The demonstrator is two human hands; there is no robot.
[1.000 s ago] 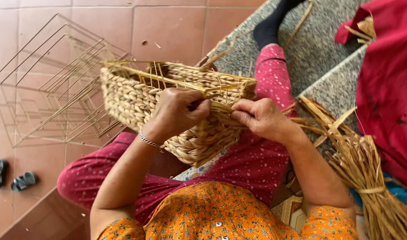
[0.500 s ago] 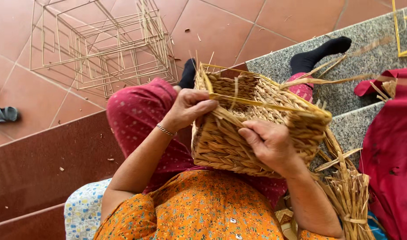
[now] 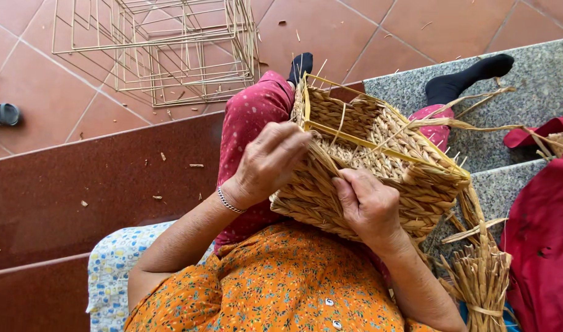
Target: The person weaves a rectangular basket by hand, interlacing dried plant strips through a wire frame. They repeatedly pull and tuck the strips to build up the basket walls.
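Note:
A rectangular woven straw basket [image 3: 410, 178] on a gold wire frame rests tilted on my lap, its opening facing away. My left hand [image 3: 266, 163] grips the near left corner of the basket, fingers curled over the rim. My right hand [image 3: 367, 206] presses on the near woven wall, fingers gripping the weave. Loose straw strands [image 3: 472, 123] trail off the basket's right side.
Several bare gold wire frames [image 3: 165, 46] stand on the terracotta tile floor at upper left. A bundle of dried straw [image 3: 478, 283] lies at my right. Red cloth [image 3: 543, 233] is at the right edge. A dark sandal [image 3: 2, 114] lies far left. Granite steps [image 3: 533, 80] run under my legs.
The basket has been turned and tilted on my lap, and both hands have shifted along its near wall. The view has swung, so the wire frames now sit at the top.

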